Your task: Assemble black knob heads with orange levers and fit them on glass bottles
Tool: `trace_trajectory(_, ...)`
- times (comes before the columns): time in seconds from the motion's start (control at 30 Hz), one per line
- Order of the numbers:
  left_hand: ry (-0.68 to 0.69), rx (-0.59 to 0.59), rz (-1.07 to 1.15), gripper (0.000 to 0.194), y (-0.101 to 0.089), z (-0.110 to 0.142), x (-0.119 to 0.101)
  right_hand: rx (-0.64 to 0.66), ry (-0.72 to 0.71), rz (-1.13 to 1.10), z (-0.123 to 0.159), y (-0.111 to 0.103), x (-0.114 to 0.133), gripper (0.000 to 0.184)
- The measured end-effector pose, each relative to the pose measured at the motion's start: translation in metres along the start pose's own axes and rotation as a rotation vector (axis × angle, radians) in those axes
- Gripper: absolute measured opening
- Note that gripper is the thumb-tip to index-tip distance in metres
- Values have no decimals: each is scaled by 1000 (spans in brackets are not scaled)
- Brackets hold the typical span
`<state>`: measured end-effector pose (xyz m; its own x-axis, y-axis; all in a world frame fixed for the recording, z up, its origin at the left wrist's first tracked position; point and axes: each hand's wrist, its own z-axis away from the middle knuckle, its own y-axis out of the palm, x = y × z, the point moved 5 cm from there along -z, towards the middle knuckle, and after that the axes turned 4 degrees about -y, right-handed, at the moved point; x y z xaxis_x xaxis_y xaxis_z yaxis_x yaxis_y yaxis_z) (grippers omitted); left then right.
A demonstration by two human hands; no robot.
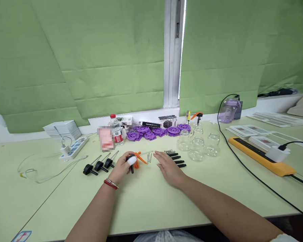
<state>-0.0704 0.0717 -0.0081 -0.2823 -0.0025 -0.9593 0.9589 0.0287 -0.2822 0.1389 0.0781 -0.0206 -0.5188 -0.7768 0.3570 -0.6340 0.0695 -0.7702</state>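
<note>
My left hand (pixel 125 166), with a white cover on its thumb, is closed around a black cap with a short spout, like those lying to its left; the fingers hide much of it. A thin rod seems to extend from it to the right. Orange levers (pixel 138 159) lie beside that hand. My right hand (pixel 170 169) rests low over the table, fingers stretched out and nothing visible in them. Short metal pins (pixel 149 158) lie between my hands. Springs (pixel 169 152) and several black tubes (pixel 180 161) lie just beyond and beside my right hand.
Three black caps with rods (pixel 99 165) lie at left. Purple plastic discs (pixel 150 135) are heaped behind, near a red-capped bottle (pixel 118 134). Glass jars (pixel 197 153) stand right of centre. A yellow power strip (pixel 260 156), a black cable (pixel 237 156) and a white power strip (pixel 78 148) flank them.
</note>
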Motion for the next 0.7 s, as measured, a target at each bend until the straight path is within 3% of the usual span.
trace_trajectory(0.1, -36, -347, -76, 34, -34, -6, 6, 21, 9, 10, 0, 1, -3, 43)
trace_trajectory(0.23, -106, -535, -157, 42, -52, -11, 20, 47, 3, -1, 1, 0, 0, 40)
trace_trajectory(0.33, -166, -576, -226, 43, -53, -12, 28, 51, -3, -6, 2, -1, 3, 38)
trace_trajectory(0.5, -245, -529, -380, 43, -52, -14, 37, 39, 22, 6, 2, -6, 0, 33)
trace_trajectory(0.7, -302, -490, -685, 42, -64, -17, 36, -127, 194, 4, -2, -33, -34, 27)
